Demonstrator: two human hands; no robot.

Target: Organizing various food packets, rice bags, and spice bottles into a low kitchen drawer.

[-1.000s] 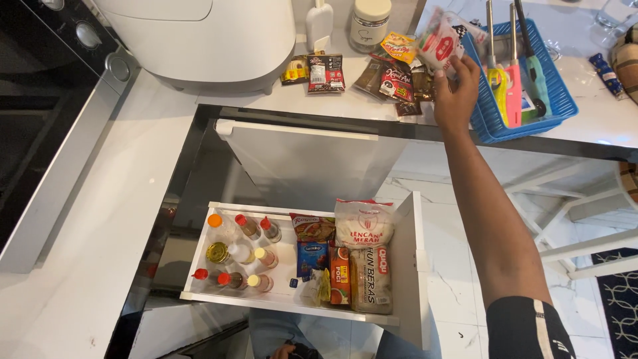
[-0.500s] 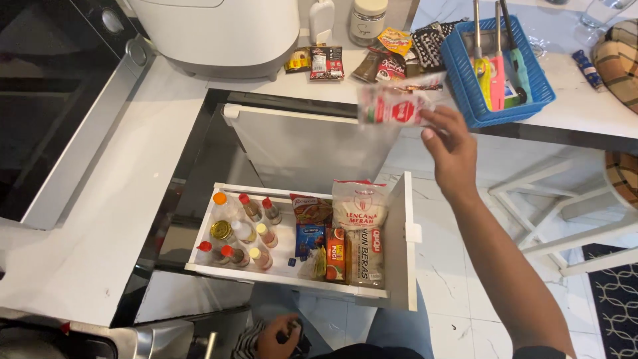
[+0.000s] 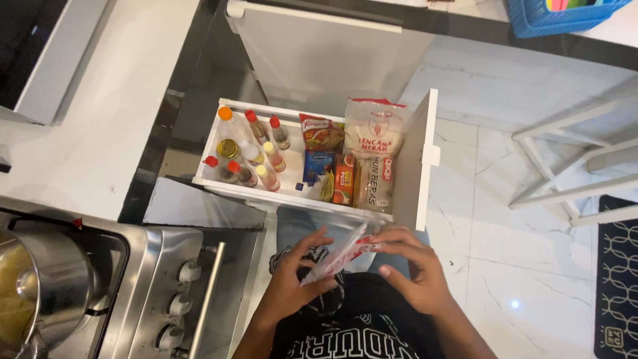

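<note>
One red-and-white packet [image 3: 339, 256], low in the frame, gripped by two hands: left hand [image 3: 292, 282] closed on its lower end at 7 o'clock, right hand [image 3: 409, 266] pinching its upper end at 3 o'clock. One open white drawer [image 3: 425, 156] at 12 o'clock of the packet, holding about nine small bottles [image 3: 249, 149] leftward and five food packs [image 3: 372, 156] rightward. One steel pot [image 3: 43, 286] at 9 o'clock.

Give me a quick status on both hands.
Left hand and right hand both grip one red-and-white packet. Open drawer just ahead, bottles left, packets right. Nothing between.
</note>
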